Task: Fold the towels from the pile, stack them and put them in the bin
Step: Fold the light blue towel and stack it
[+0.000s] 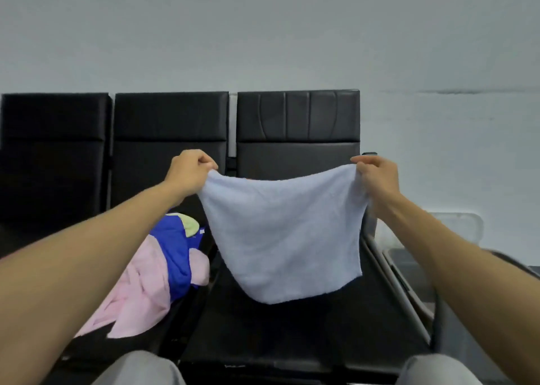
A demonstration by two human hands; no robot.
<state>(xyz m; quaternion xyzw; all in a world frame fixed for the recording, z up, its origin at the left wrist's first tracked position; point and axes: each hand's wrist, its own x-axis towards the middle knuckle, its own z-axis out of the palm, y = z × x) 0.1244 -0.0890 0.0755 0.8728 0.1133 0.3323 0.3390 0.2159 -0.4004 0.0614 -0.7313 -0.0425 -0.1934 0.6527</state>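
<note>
Both hands pinch the top corners of a pale blue towel (286, 232), the left hand (190, 171) and right hand (377, 177) held well apart, fingers curled on the cloth. Its top edge runs left to right and sags in the middle. The rest hangs down, flat side facing the person, above the middle of the black padded surface (292, 335). The lower edge slants. Toward the surface's left edge lies the pile: a pink towel (140, 291), a blue towel (172, 253) and a pale green one (190, 224). A clear bin (455, 229) stands beyond the right edge.
</note>
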